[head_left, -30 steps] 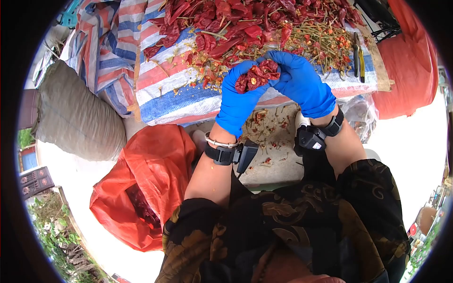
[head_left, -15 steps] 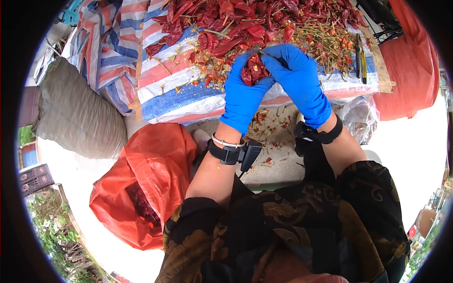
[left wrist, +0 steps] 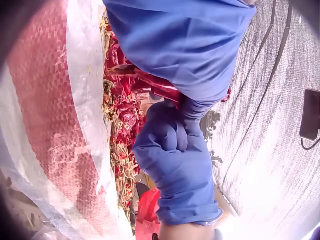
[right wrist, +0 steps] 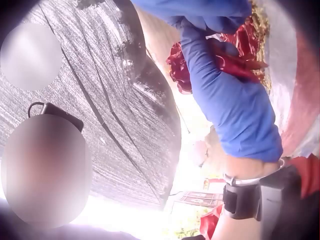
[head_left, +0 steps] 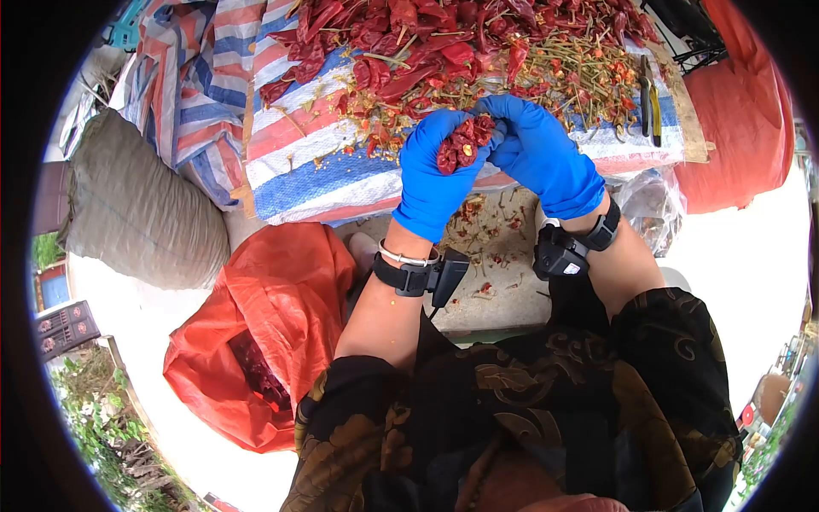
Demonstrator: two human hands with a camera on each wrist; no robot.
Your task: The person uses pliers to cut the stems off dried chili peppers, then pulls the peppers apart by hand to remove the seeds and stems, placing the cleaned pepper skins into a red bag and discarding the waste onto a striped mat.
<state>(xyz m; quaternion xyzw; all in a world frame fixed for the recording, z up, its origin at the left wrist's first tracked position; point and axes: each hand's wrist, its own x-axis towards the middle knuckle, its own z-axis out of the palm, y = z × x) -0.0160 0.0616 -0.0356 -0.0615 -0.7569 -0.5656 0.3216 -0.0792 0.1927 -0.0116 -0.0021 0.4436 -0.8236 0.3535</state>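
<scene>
Both hands wear blue gloves and meet over the near edge of a striped sheet [head_left: 316,183]. My left hand [head_left: 435,175] grips crumpled dried red chili peppers [head_left: 465,143], which bulge out over its palm side. Right against it, my right hand [head_left: 546,158] has its fingers curled, with thumb and fingertips pinching at the peppers' far end. In the left wrist view a long red pepper [left wrist: 157,90] pokes out beside the left hand's glove. The right wrist view shows wrinkled red pepper ends [right wrist: 180,67] past the left thumb. The pinched spot itself is hidden by the fingers.
Beyond the hands lies a heap of dried red peppers [head_left: 409,43], with cut stems and seeds [head_left: 589,81] beside it. Snippers [head_left: 650,107] rest at the sheet's right. An open red bag [head_left: 281,299] stands at lower left, a grey sack [head_left: 141,205] behind it.
The right wrist turned over and back, and its hand shifted slightly. The left hand rolled the peppers inward, then out again, still gripping them.
</scene>
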